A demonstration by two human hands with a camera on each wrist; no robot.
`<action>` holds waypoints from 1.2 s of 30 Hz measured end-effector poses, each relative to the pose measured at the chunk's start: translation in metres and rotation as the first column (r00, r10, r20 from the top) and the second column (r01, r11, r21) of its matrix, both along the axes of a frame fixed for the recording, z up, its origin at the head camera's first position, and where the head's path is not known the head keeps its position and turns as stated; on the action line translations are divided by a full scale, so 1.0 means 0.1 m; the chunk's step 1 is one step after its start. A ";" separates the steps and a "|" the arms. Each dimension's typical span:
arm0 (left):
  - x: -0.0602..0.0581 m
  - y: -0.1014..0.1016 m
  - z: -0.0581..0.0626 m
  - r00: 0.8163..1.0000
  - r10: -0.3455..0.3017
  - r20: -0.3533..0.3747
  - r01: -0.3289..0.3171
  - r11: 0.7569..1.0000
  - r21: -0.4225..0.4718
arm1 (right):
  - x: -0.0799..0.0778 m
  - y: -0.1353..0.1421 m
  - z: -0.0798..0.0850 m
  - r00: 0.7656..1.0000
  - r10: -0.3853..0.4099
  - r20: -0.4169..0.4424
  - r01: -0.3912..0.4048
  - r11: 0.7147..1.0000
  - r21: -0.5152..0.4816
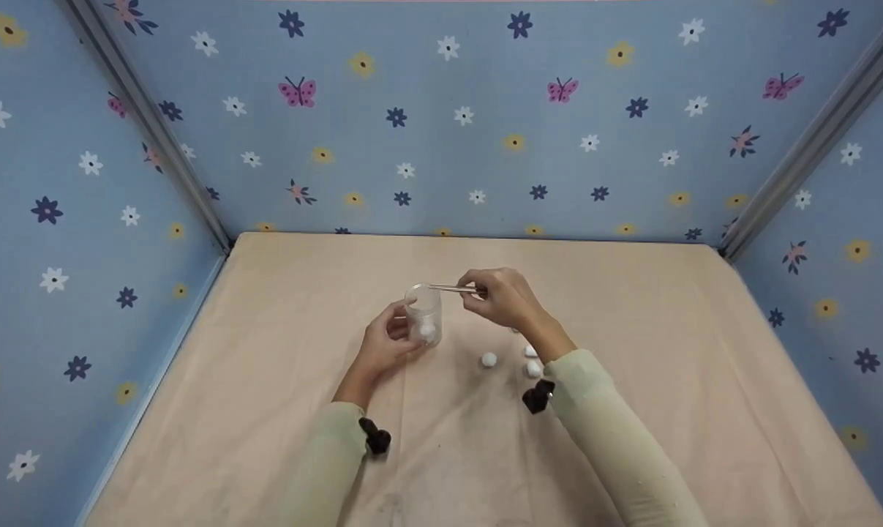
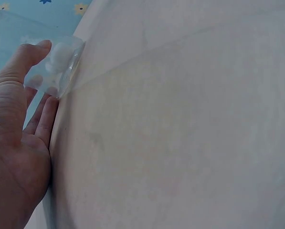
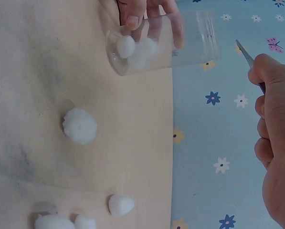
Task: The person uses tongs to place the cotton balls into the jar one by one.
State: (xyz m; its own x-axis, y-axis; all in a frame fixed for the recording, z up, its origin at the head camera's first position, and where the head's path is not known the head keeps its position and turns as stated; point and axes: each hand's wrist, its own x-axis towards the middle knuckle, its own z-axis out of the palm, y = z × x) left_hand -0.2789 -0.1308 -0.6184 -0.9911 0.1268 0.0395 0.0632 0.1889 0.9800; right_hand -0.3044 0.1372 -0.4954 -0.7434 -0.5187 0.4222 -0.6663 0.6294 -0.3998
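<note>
My left hand (image 1: 382, 344) grips a clear plastic jar (image 1: 432, 307) standing upright at the middle of the table, thumb on one side and fingers round the other. A few white cotton balls (image 3: 126, 46) lie at the bottom of the jar. In my right hand (image 1: 505, 298) I pinch metal tweezers (image 1: 452, 288), held level, their tips right at the jar's mouth in the head view. No cotton ball shows between the tips. A loose cotton ball (image 1: 489, 359) lies on the table right of the jar, with several more cotton balls (image 3: 121, 205) near my right wrist.
A pale peach cloth (image 1: 287, 307) covers the table. Blue flowered panels (image 1: 441, 110) stand behind it and at both sides, with grey posts (image 1: 148, 124) in the corners. Black wrist cameras (image 1: 538, 396) sit on both sleeves.
</note>
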 end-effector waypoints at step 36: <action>-0.02 -0.01 -0.04 1.000 -0.002 -0.013 0.002 1.000 -0.002 | 0.04 0.35 -0.13 0.999 -0.022 -0.025 0.022 0.999 -0.026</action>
